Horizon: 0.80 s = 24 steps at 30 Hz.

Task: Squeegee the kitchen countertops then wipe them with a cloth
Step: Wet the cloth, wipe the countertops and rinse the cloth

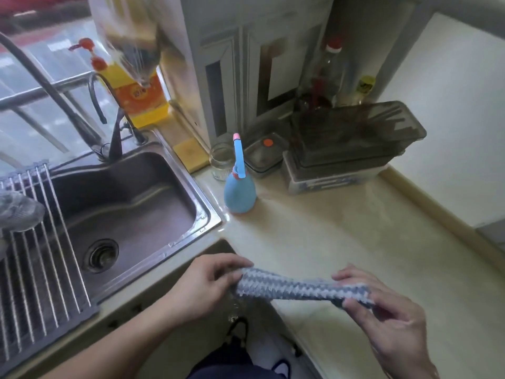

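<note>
Gripping cloth ends: left hand, right hand | labels unreadable

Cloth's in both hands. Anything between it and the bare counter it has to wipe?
Nothing visible. The left hand and right hand hold the cloth just above the bare countertop. The blue bottle and containers stand farther back.

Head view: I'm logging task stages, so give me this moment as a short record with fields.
stage: cloth in hand, not on the countertop
cloth: grey-white, stretched between both hands
left hand: grips one end
right hand: pinches the other end
beside the sink: blue squeeze bottle, glass jar
squeegee: not visible
</note>
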Each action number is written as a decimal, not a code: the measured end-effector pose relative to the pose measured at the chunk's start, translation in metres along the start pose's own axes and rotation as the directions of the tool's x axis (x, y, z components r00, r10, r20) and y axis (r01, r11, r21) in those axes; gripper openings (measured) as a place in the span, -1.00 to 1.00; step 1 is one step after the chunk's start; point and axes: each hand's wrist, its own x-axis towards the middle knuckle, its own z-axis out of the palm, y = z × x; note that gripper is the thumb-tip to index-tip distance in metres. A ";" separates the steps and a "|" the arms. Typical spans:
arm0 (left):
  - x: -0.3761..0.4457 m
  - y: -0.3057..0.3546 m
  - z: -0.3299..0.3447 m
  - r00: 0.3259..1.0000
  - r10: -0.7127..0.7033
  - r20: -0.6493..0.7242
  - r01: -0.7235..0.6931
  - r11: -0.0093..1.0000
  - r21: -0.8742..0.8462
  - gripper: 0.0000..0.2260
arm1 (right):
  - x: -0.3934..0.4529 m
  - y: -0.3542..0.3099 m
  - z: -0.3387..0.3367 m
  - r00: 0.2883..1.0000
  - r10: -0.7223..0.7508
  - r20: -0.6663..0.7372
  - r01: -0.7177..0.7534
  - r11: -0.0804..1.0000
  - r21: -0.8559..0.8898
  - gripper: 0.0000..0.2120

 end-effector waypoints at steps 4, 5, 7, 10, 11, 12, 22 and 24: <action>-0.003 -0.003 -0.010 0.996 0.008 0.092 -0.025 0.982 0.186 -0.92 | 0.004 -0.008 0.003 0.990 0.139 -0.037 -0.135 0.987 0.087 -0.78; -0.004 -0.004 -0.014 0.993 0.014 0.114 -0.037 0.977 0.208 -0.94 | 0.005 -0.013 0.005 0.986 0.162 -0.031 -0.157 0.981 0.116 -0.76; -0.002 -0.005 -0.026 0.985 0.017 0.173 -0.056 0.972 0.226 -0.90 | 0.005 -0.022 0.009 0.980 0.201 -0.002 -0.199 0.968 0.154 -0.67; 0.002 0.001 -0.037 0.953 0.033 0.301 0.018 0.986 -0.165 -0.88 | 0.005 -0.041 0.013 0.964 0.254 0.073 -0.263 0.953 0.150 -0.51; 0.003 0.003 -0.038 0.948 0.030 0.318 0.132 0.870 -0.475 -0.89 | 0.006 -0.051 0.012 0.955 0.283 0.084 -0.294 0.938 0.182 -0.47; 0.005 0.006 -0.038 0.937 0.023 0.349 0.258 0.630 -0.733 -0.87 | 0.007 -0.061 0.011 0.954 0.287 0.089 -0.300 0.927 0.226 -0.49; 0.002 0.022 0.020 0.813 0.390 0.432 0.434 0.090 -0.897 -0.51 | 0.025 -0.098 -0.012 0.933 0.338 0.124 -0.359 0.852 0.380 -0.33; -0.004 0.024 0.027 0.817 0.301 0.493 0.480 0.121 -0.869 -0.57 | 0.019 -0.093 -0.019 0.913 0.384 0.139 -0.407 0.838 0.363 -0.46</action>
